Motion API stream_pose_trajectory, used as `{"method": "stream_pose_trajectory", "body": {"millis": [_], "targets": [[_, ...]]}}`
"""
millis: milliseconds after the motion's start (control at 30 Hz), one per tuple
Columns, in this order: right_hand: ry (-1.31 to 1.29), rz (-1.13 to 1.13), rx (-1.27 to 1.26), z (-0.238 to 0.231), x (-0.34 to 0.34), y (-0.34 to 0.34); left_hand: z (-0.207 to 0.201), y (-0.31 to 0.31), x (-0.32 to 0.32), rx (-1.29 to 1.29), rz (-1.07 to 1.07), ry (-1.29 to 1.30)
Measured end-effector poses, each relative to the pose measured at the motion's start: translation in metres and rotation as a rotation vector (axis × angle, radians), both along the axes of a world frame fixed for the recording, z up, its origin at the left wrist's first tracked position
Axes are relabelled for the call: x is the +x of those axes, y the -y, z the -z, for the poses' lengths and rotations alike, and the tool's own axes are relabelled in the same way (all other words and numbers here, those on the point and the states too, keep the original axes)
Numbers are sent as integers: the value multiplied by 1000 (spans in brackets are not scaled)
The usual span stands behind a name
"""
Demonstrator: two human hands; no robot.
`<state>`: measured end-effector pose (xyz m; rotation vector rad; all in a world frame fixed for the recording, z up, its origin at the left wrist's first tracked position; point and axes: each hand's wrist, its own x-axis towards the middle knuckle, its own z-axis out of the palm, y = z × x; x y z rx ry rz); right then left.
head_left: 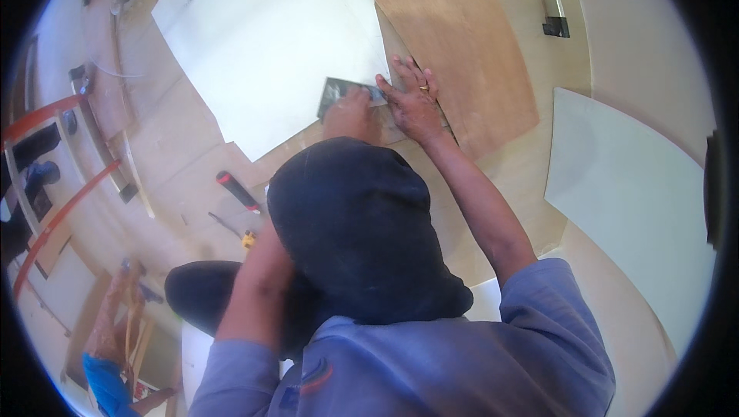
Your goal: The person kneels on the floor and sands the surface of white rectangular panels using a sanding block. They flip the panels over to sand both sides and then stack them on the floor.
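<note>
Flat under the fingers of my left hand (352,117) is a dark, flat rectangular piece (336,93); motion blur leaves its exact kind unclear. It rests on the lower right edge of a large white sheet (269,40). Close beside it, my right hand (416,105) presses down with spread fingers, a ring on one of them, where the white sheet's corner meets a brown wooden panel (462,40). Nothing shows in the grip of the right hand. A rounded shape in black cloth (346,232) covers part of my left forearm.
A red-and-black handled tool (238,191) and a yellow-handled tool (248,239) lie at the left. Orange-framed pieces (58,221) stand further left. A pale curved panel (631,201) is at the right. Another person's arm in a blue sleeve (108,382) shows at lower left.
</note>
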<state>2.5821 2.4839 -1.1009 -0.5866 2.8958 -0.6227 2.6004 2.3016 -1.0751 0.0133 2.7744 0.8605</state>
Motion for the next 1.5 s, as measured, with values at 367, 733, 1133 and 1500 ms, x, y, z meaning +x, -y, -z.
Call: {"method": "stream_pose_trajectory", "body": {"millis": [367,733,1133,1500], "targets": [[48,-38,19,-9,-4,2,28,54,-29,-5,-71,-50],[75,-60,64,-5,-3,-11,22,48,9,-88,1,-45],[165,120,80,-48,-36,64,26,114,-4,-254,-292,-5],[123,132,57,-41,-1,110,14,164,27,-147,-218,-95]]}}
